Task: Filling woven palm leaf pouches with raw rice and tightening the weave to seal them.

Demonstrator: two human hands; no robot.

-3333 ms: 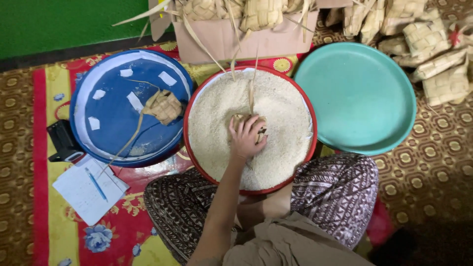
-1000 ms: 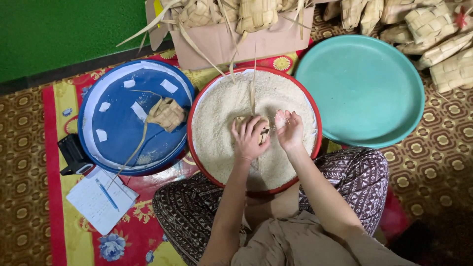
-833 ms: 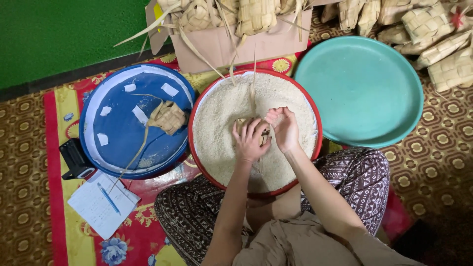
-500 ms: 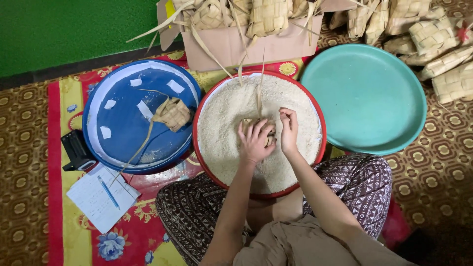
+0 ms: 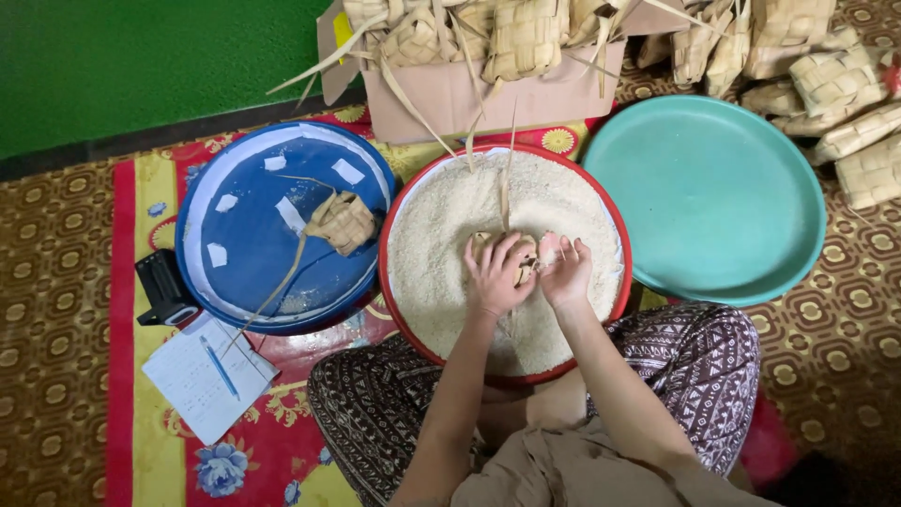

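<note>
Nearest, patterned trousers point(image 5: 375, 432) cover folded knees. Just beyond, the left hand point(image 5: 495, 275) curls its fingers around a small woven palm-leaf pouch point(image 5: 519, 258) over the grainy white rice point(image 5: 441, 244) in a round red-rimmed basin point(image 5: 399, 319). The right hand point(image 5: 564, 274) is cupped beside it, fingers loosely bent, touching the pouch. Left lies a blue tray point(image 5: 244, 272) with another pouch point(image 5: 342, 222); right, a smooth teal tray point(image 5: 723, 197). Farthest, a cardboard box point(image 5: 450, 94) holds woven pouches.

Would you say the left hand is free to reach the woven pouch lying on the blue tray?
Probably not yet: the left hand grips a woven pouch over the rice basin. The pouch on the blue tray lies uncovered nearby.
</note>
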